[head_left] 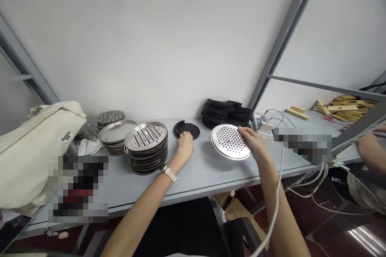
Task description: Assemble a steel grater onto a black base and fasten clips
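My right hand point(253, 142) grips the edge of a round metal grater disc point(229, 141), tilted above the table, its rows of slots facing me. My left hand point(186, 143) reaches to the near edge of a black round tray point(190, 129) with a raised curved rim at its left. Its fingers are curled together there, and the fingertips are partly hidden. Left of that hand stands a tall stack of round metal grater discs point(146, 136). Beyond the right hand's disc, several black curved pieces point(221, 112) are piled against the wall.
More metal discs stand in stacks, one with a plain top point(117, 131), another with a grater top point(110, 117). A cream bag point(39, 148) lies at the left. A white cable point(279, 196) crosses my right forearm. At far right are wooden strips point(350, 108) and another person's arm point(370, 148).
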